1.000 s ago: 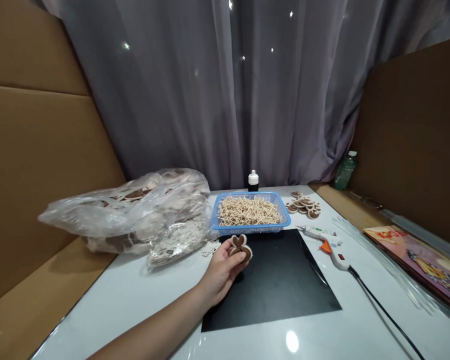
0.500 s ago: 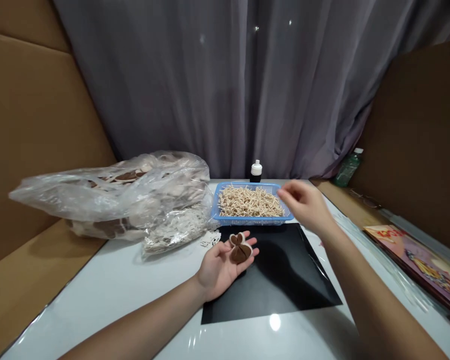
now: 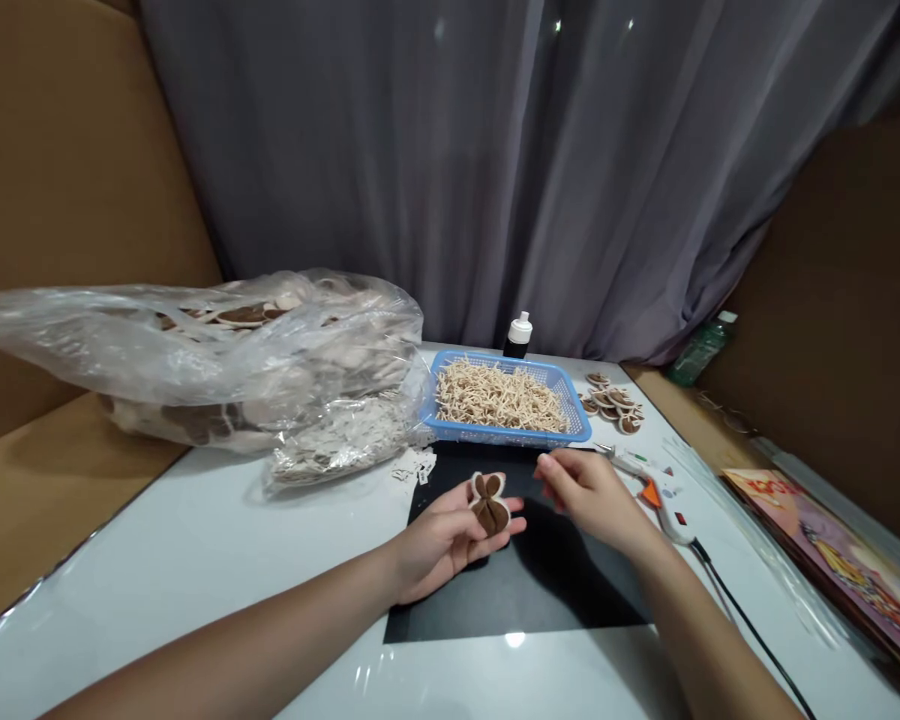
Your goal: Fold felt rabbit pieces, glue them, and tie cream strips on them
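In my left hand (image 3: 442, 540) is a small brown felt piece (image 3: 490, 505) with a cream edge, shaped like a butterfly. My thumb presses on its lower left side while the other fingers lie beneath it. Just right of it, above the black sheet (image 3: 562, 600), my right hand (image 3: 589, 495) has thumb and fingertips pinched together. What they hold, if anything, is too small to make out. Beyond both hands stands a blue plastic basket (image 3: 517, 437) full of short cream-coloured strings (image 3: 495, 395).
Clear plastic bags (image 3: 330, 350) of felt pieces and paper bits fill the left. Several finished-looking brown felt pieces (image 3: 615, 402) lie right of the basket. A glue gun (image 3: 656, 495) with a black cord rests beside my right forearm. Behind the basket stands a white-capped bottle (image 3: 519, 332).
My right hand has moved from the basket's right edge toward me and nearer my left hand. My left thumb has come onto the felt piece. The view has shifted, showing the glue gun.
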Motion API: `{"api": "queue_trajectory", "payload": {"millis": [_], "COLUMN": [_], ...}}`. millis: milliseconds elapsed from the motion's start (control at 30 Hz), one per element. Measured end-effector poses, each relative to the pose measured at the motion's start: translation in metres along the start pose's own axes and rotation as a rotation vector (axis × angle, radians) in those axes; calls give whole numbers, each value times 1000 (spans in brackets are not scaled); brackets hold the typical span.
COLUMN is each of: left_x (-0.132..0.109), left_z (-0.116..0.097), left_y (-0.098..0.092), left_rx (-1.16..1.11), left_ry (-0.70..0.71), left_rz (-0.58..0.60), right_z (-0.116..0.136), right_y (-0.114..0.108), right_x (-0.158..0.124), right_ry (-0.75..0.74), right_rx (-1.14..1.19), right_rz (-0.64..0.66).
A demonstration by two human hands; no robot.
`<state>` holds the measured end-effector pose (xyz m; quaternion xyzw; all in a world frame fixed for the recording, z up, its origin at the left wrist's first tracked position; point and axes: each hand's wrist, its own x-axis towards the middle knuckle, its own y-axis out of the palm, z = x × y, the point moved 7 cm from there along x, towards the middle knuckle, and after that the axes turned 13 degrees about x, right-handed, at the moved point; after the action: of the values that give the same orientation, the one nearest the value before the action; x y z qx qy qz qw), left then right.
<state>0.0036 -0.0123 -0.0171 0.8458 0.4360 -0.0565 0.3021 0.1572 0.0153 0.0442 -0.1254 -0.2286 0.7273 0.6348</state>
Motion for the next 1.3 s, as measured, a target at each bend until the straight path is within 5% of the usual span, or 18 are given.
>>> {"api": "queue_trajectory", "payload": {"millis": [133,200,300,400,533,667,833,933,1133,1300], "left_x": [1,2,5,8,11,10,10,12,13,12], "left_z": [-1,-1,0,2,1,-1,-1,-1,0,-1], "left_y": [-2,-3,-6,-8,-7,-7,-8,-7,-9,-21], "left_rx": [88,135,204,277,387,392,215,68,-41,67], "left_ry": [27,59,83,107,155,174,150,119,103,164], "left_rz": [-49,-60,-93,-127,-135,-152,-103,-46,-79,-289], "right_z": [5,-18,-78,-125,-145,-134,-105,-79,-16,-22], "right_y": [-45,-79,-111,-110,-102,-108,-92,-74,-24,-1], "right_x": [-13,-27,-54,-68,-65,-76,-103,-101,-52,-56], "right_ry": [-10,178,560,670,611,572,440,397,139,55], "right_rx": [-415,-600,-684,-669,-713,-585,395,756,921,684], "right_rz": [-257,-320,-202,-58,-70,-245,-431,-468,-153,-158]}}
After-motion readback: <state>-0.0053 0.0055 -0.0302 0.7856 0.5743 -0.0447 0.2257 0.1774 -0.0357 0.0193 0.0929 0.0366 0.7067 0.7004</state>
